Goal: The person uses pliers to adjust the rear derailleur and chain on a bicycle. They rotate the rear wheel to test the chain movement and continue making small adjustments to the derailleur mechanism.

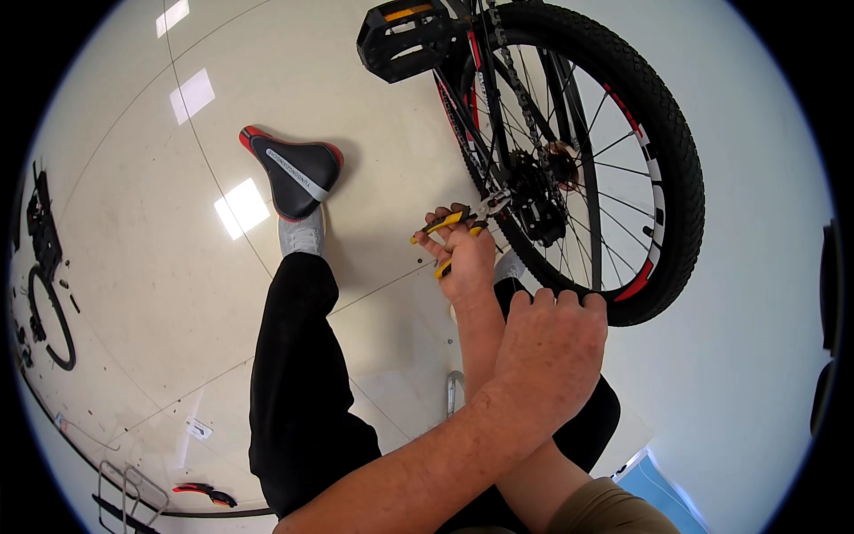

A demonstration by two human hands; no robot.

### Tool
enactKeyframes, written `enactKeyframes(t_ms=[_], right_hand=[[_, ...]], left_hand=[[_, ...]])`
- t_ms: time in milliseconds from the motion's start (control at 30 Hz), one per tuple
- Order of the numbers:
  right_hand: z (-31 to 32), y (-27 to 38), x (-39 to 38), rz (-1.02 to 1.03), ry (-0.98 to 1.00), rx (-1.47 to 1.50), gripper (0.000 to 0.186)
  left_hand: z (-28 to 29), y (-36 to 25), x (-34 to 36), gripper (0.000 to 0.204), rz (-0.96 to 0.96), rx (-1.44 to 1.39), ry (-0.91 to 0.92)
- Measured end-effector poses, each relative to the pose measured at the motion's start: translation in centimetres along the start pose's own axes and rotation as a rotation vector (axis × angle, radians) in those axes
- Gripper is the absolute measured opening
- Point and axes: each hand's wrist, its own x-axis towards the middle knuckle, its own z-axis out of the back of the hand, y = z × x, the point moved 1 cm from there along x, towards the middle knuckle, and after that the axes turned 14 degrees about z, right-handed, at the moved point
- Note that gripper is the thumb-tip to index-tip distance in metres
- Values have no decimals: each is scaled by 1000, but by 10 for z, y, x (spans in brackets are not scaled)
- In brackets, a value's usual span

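Observation:
My right hand [463, 254] grips yellow-and-black pliers [455, 218], their jaws at the small silver metal part [498, 200] beside the rear derailleur [543, 222] of a black bicycle. Across my right arm, my left hand [556, 343] curls over the lower part of the rear tire [669, 258], fingertips hidden. The black chain [525, 98] runs to the cassette [527, 173], near the pliers. A black pedal [396, 40] sticks out at the top.
A black-and-red saddle [285, 169] lies on the tiled floor [160, 311] by my left shoe [301, 233]. Dark bicycle parts [44, 267] are at the far left. A metal frame [129, 494] and a red-and-black piece [205, 492] lie lower left. A white surface [747, 311] fills the right side.

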Motion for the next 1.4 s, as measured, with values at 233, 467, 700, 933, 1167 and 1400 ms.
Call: enactKeyframes(t_ms=[233,467,700,933,1167,1400], right_hand=[[0,4,0,-34,-36,-55,53],[23,-2,11,-104,261,391,52],[13,1,3,-191,414,1015,58],[0,1,-1,-66,151,340,54],[-6,-5,-1,36,-20,29,53],[-7,-6,3,33,-89,-57,46]], left_hand=[[1,2,0,16,-6,1,-11],[-2,0,0,16,-9,1,-12],[-3,-1,-2,15,-1,23,15],[0,0,-3,15,18,-2,29],[3,0,-3,16,11,-39,51],[3,0,-3,15,8,-30,41]])
